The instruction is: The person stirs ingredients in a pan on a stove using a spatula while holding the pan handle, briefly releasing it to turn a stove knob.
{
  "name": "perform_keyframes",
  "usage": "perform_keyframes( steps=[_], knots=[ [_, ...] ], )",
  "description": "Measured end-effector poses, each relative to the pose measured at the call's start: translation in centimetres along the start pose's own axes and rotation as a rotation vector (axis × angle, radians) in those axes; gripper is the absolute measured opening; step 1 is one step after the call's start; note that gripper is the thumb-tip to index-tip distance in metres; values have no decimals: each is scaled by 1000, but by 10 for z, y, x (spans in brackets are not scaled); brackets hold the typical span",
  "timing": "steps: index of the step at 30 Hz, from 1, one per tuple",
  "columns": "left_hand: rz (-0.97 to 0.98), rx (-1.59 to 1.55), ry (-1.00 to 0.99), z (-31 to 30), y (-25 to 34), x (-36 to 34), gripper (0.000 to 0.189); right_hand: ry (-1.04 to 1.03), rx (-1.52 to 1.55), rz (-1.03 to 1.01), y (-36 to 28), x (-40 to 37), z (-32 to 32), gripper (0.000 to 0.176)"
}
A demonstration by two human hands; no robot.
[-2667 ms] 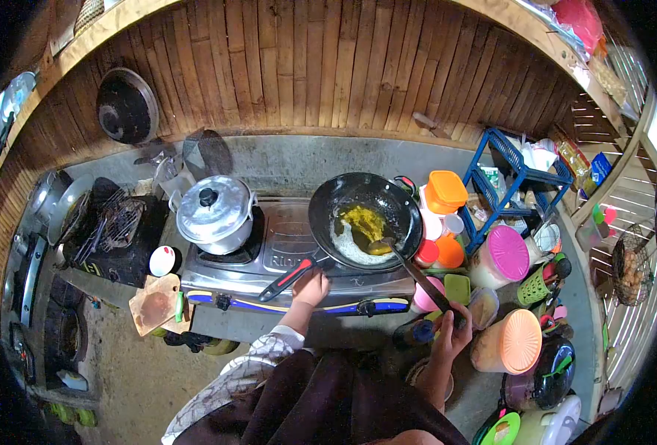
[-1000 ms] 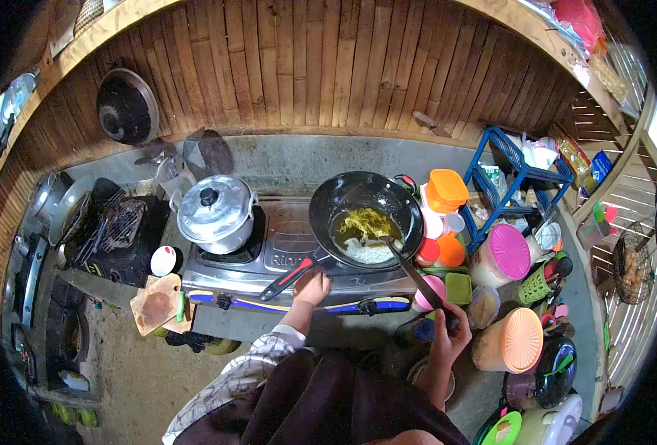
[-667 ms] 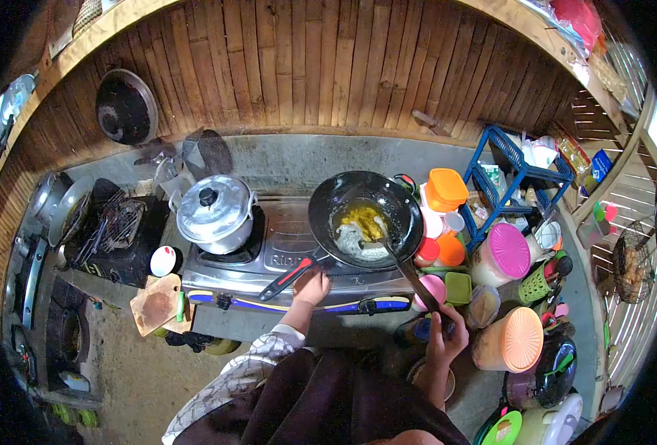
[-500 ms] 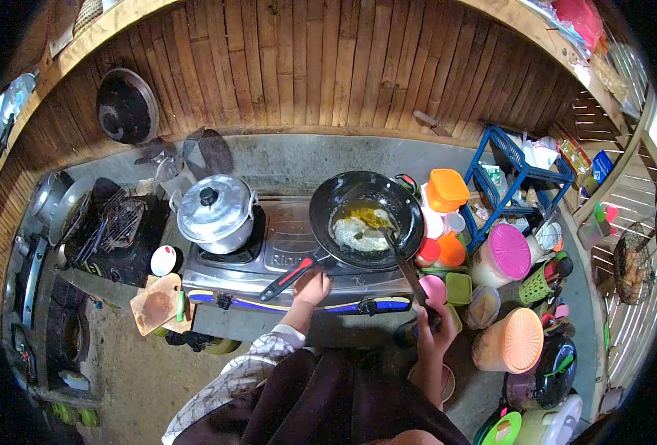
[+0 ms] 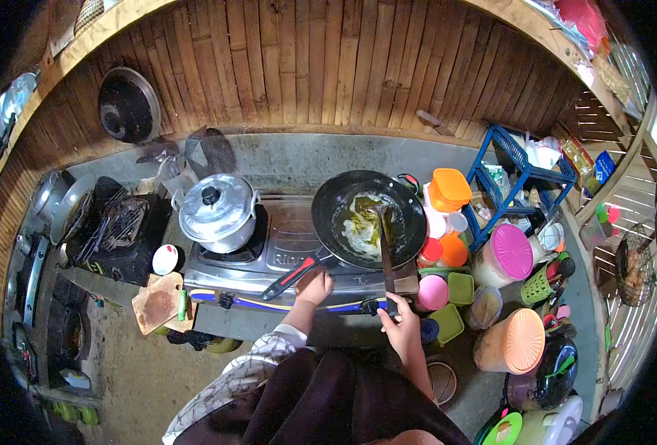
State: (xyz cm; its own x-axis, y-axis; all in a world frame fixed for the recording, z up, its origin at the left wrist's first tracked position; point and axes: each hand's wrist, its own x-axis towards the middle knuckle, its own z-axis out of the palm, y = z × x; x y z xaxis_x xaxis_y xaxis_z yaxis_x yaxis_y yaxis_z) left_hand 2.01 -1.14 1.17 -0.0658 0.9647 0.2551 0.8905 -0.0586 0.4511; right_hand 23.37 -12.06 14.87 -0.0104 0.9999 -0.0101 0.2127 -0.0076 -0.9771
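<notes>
The person stands at the near side of a gas stove [image 5: 288, 251], both forearms reaching away from the body. The left arm, in a pale patterned sleeve, runs straight up to the left hand [image 5: 314, 286], which is curled closed over the near end of the red-and-black handle [image 5: 293, 275] of a black frying pan [image 5: 334, 202]. The pan sits on the stove's right burner, its handle slanting toward the near left.

The right forearm is bare and angled slightly left. The right hand [image 5: 401, 323] is at the stove's front edge, just right of the left hand, fingers wrapped around the near end of a long dark spatula [image 5: 385, 256]. The spatula points almost straight away from the person, its far end lying in the pan on the yellow-and-white food [image 5: 359, 228].

On the left burner stands a lidded metal pot [image 5: 216, 211]. Right of the pan are coloured plastic tubs, among them an orange box [image 5: 448, 188] and a pink-lidded jar [image 5: 512, 252].
</notes>
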Motion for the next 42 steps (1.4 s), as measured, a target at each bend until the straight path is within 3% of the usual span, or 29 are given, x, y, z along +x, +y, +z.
perform_keyframes(
  steps=[2,4,7,11,13,20,26,31,42],
  knots=[
    [3,-16,13,0,0,0,29,-9,-2,15,2,0,0,39],
    [-33,-20,-14,1,0,0,28,86,-70,-136,6,2,1,39],
    [-24,-18,5,3,0,-1,27,163,-126,-97,-11,-4,-5,38],
    [5,4,-14,6,-4,1,28,309,-116,-332,-16,-11,-11,31],
    [-17,6,-68,2,-2,1,28,339,-1,-310,-20,-16,-14,26],
    [2,22,34,9,-5,1,26,579,-269,-551,-21,-31,-34,23],
    [-13,-13,-7,7,-5,2,26,627,-396,-736,-21,-41,-42,26],
    [58,56,101,18,-11,1,26,549,-442,-718,-21,-35,-37,28],
    [15,21,28,7,-5,0,26,309,-182,-450,-19,-15,-11,30]
  ],
)
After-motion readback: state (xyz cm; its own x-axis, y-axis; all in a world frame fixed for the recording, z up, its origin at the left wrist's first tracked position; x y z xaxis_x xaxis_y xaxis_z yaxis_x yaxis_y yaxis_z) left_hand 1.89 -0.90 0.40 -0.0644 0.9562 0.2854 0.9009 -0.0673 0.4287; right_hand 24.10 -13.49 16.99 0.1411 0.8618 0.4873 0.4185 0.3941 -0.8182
